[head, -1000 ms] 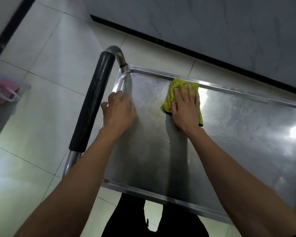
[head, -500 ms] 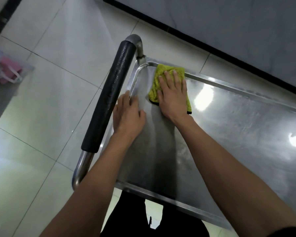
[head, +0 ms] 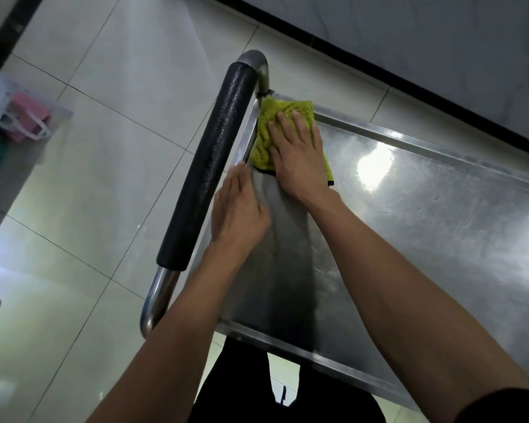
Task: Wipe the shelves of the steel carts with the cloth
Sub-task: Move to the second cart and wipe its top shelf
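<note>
A yellow-green cloth (head: 266, 132) lies in the far left corner of the steel cart's top shelf (head: 425, 239). My right hand (head: 297, 154) presses flat on the cloth with straight fingers, covering most of it. My left hand (head: 239, 206) rests flat on the shelf's left edge, just beside the cart's black padded handle (head: 208, 166), fingers straight and touching the rim near the cloth.
The steel handle tube (head: 155, 303) curves down at both ends of the black grip. Pale floor tiles lie to the left, with a clear plastic bin (head: 16, 117) holding pink items at the far left. A grey wall with dark skirting (head: 379, 68) runs behind the cart.
My right hand has slid the cloth leftward along the far rim into the shelf's corner by the handle. My left hand has stayed on the left edge.
</note>
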Motion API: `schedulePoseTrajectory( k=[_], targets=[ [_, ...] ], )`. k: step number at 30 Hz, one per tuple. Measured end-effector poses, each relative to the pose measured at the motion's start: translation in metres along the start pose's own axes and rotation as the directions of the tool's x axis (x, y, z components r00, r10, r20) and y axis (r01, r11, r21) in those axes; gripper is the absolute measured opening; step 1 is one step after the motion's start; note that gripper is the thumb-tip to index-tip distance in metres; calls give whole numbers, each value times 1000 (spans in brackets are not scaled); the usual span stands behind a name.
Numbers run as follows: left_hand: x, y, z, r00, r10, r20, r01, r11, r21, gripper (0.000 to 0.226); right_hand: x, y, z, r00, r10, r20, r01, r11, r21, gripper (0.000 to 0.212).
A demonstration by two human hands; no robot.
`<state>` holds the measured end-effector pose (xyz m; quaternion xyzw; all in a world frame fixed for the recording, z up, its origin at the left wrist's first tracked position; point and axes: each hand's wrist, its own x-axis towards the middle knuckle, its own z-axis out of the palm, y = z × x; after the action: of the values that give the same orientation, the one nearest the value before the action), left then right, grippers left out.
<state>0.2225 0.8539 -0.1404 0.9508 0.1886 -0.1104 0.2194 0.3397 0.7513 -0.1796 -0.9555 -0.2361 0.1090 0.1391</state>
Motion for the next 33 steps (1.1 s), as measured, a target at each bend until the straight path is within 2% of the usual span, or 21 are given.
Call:
schedulePoseTrajectory(
  k=[5, 8, 11, 14, 16, 21, 25, 29, 33],
  targets=[
    [-2, 1, 0, 999, 42, 18, -43, 997, 57, 71, -34, 7, 3, 992, 119, -45, -117, 992, 38, 51],
    [-3, -1, 3, 996, 73, 56, -81, 983, 163, 71, -65, 24, 3, 980, 191, -60, -188, 981, 50, 51],
    [-8, 5, 10, 983, 169, 65, -181, 938, 295, 61, -95, 44, 1, 964, 260, -62, -258, 965, 46, 51],
    [-19, 27, 22, 943, 317, 101, -332, 878, 346, 50, -124, 66, -5, 952, 300, -61, -297, 953, 55, 51],
    [-26, 43, 32, 922, 367, 125, -387, 849, 359, 45, -143, 81, -10, 946, 318, -67, -313, 947, 72, 51],
    [-42, 76, 52, 910, 398, 117, -412, 830, 377, 43, -195, 126, -19, 925, 370, -81, -362, 927, 102, 51],
    [-55, 98, 58, 920, 381, 92, -388, 852, 351, 41, -239, 167, -25, 901, 421, -100, -410, 905, 112, 50],
    [-79, 119, 72, 849, 496, 184, -526, 756, 390, 43, -277, 204, -28, 868, 481, -123, -464, 874, 145, 50],
    [-98, 141, 87, 806, 527, 271, -592, 690, 416, 41, -295, 220, -30, 865, 486, -125, -470, 872, 135, 50]
  ],
)
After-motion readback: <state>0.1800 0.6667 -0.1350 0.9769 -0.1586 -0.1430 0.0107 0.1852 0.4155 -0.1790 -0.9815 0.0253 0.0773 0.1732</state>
